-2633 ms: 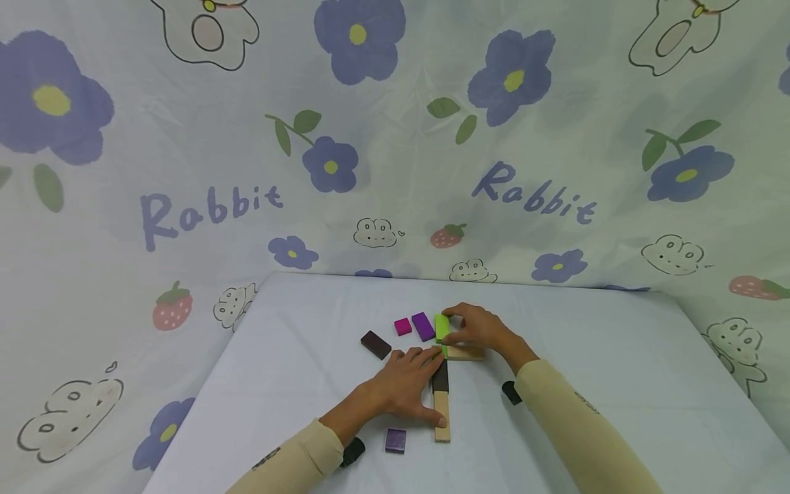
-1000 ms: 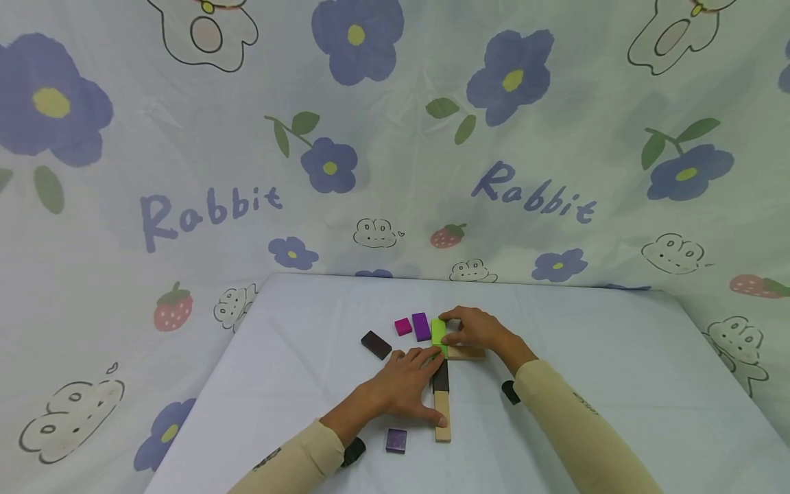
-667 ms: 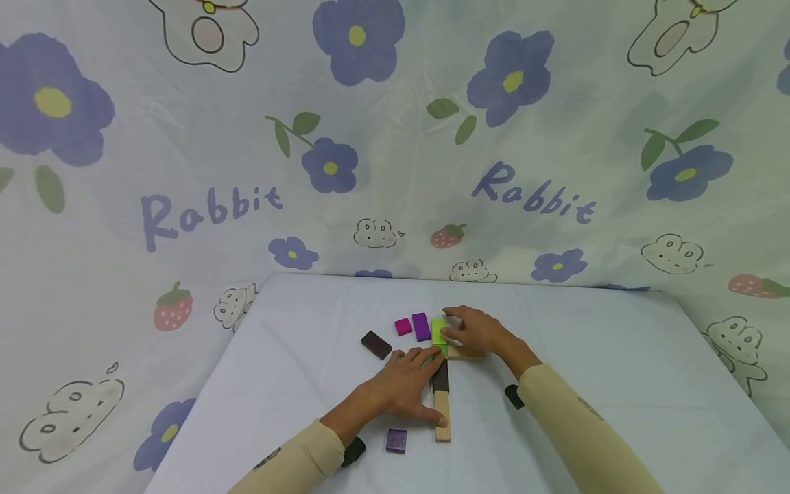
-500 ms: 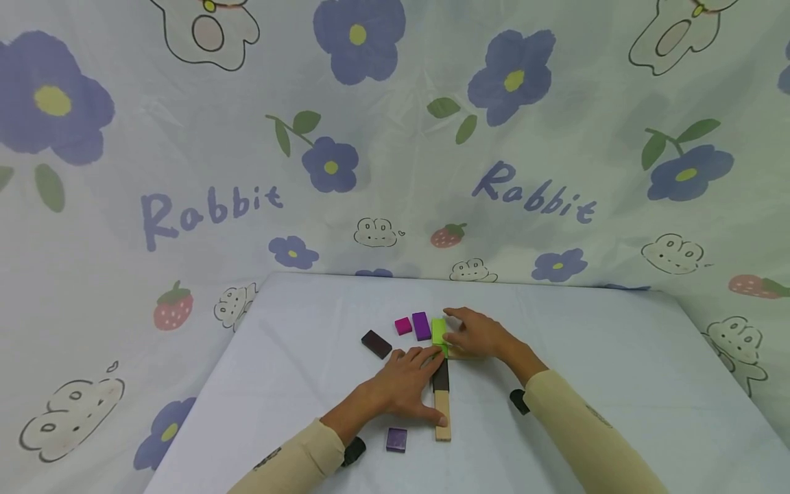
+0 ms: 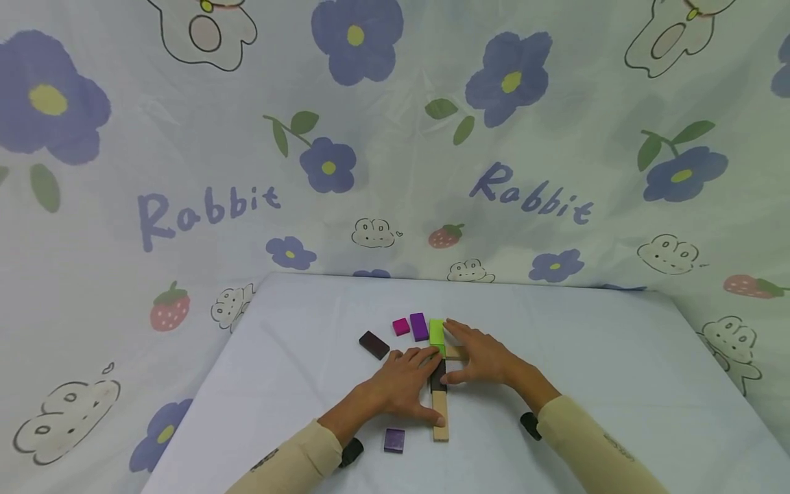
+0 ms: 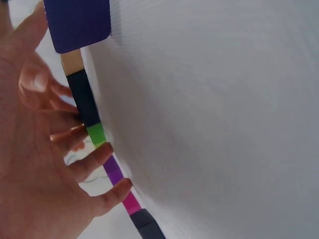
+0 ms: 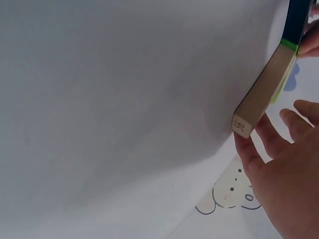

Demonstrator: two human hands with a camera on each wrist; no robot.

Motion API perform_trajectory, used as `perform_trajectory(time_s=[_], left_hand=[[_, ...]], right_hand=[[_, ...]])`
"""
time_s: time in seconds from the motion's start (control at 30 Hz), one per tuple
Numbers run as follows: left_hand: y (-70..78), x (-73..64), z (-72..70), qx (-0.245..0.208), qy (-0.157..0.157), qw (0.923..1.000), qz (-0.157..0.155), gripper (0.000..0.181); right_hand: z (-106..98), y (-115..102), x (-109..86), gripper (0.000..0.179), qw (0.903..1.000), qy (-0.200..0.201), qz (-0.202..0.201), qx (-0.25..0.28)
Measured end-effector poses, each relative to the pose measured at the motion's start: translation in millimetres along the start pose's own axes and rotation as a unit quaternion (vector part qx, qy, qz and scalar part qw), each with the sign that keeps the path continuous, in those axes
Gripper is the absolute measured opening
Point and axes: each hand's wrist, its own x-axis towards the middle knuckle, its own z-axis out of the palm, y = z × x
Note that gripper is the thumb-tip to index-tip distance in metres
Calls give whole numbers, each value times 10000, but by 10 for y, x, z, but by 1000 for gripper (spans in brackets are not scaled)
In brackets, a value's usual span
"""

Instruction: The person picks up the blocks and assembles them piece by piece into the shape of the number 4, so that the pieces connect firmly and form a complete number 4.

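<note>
My left hand [image 5: 401, 384] lies along the left of a row of blocks, fingers spread. Its fingertips are at a small green block [image 5: 439, 350], and the thumb touches a plain wooden block [image 5: 440, 416] at the near end. Between these is a black block [image 5: 439, 376]. Beyond the green one lies a lime block [image 5: 436, 331]. My right hand [image 5: 484, 357] is on the other side with extended fingers, the index by the lime block and the thumb at the black one. Partly beneath it, a second wooden block [image 7: 264, 92] juts rightward from the row.
Left of the lime block lie a purple block [image 5: 419, 326], a small magenta block [image 5: 401, 326] and a dark brown block [image 5: 374, 345]. A dark purple square block [image 5: 394, 440] sits near the left forearm. Behind the white table [image 5: 592, 343] hangs a patterned cloth.
The right hand lined the lime block up with the row, moving it slightly left, then let go. It has since shifted nearer, over the second wooden block. The left hand keeps its place.
</note>
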Motion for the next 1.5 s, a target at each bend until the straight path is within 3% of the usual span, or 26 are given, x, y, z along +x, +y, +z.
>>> perform_trajectory(time_s=[0.43, 1.5], left_hand=[[0, -3, -9, -22, -8, 10000, 17, 113], [-2, -5, -5, -81, -26, 10000, 25, 114]], right_hand=[[85, -67, -58, 121, 9979, -58, -215, -604], [123, -88, -120, 112, 9969, 0, -403, -681]])
